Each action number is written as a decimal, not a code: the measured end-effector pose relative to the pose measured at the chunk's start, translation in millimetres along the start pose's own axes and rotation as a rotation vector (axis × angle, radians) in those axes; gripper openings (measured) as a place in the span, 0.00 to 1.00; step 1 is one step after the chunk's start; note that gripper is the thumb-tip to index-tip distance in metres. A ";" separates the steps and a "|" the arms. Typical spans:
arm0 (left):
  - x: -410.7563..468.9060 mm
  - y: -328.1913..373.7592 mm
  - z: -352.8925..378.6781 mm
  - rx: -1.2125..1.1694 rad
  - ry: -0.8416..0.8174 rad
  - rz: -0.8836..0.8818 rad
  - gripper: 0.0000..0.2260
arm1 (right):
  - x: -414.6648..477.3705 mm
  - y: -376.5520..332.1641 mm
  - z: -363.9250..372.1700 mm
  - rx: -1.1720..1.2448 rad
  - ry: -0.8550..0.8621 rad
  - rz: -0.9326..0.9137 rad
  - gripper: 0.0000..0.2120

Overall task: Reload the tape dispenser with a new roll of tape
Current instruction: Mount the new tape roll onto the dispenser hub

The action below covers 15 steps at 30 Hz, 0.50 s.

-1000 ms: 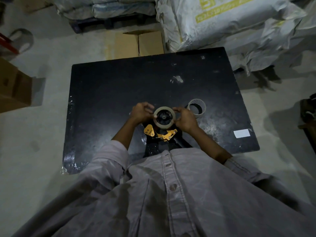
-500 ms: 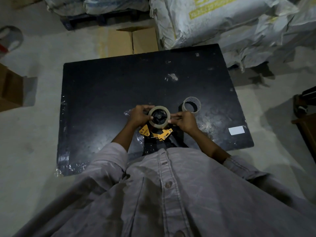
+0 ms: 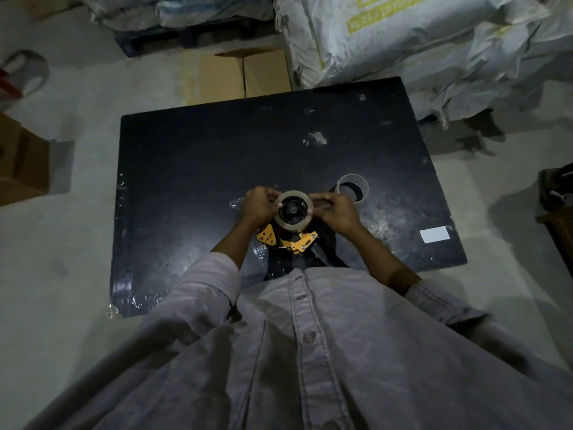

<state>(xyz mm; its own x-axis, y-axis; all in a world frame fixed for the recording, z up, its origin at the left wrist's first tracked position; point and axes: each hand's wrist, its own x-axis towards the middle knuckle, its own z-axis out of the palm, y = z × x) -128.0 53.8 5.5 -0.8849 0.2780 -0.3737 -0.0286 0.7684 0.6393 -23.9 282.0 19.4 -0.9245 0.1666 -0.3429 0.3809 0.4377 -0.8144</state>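
A brownish roll of tape sits on the black hub of a yellow and black tape dispenser, which lies on the black table close to my body. My left hand pinches the roll's left rim. My right hand pinches its right rim. The dispenser's handle runs toward me and is partly hidden by my shirt. An empty cardboard tape core lies flat on the table just right of my right hand.
A white label lies near the table's right edge. Crumpled clear film sits mid-table. Cardboard boxes and large white sacks stand beyond the far edge. Another box is on the floor at left.
Both hands stay on the roll at the dispenser's hub. The roll appears seated a little lower over the hub; the camera view has shifted slightly.
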 end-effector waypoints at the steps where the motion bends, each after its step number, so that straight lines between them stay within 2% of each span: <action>1: -1.1 2.4 0.4 0.004 0.009 0.004 0.12 | 0.2 2.5 -1.2 0.031 0.013 0.022 0.22; 4: -3.9 10.6 -0.9 0.019 0.023 0.022 0.11 | 6.6 -12.4 -3.4 0.084 0.063 0.014 0.29; 7: -3.6 13.8 -1.0 0.058 0.038 0.022 0.12 | 18.6 -32.6 0.5 -0.053 0.050 -0.051 0.31; 11: -5.7 14.5 0.5 0.044 0.037 0.036 0.14 | 27.3 -12.8 13.5 -0.152 0.070 -0.054 0.18; 15: -5.8 15.4 2.0 0.070 0.059 0.021 0.14 | 16.7 4.5 -0.2 -0.006 0.107 0.087 0.06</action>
<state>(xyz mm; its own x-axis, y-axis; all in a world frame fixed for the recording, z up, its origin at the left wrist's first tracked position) -122.4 65.1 16.2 -0.9110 0.2615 -0.3190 0.0208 0.8014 0.5977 -37.6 287.0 10.1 -0.8845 0.2974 -0.3596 0.4597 0.4229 -0.7809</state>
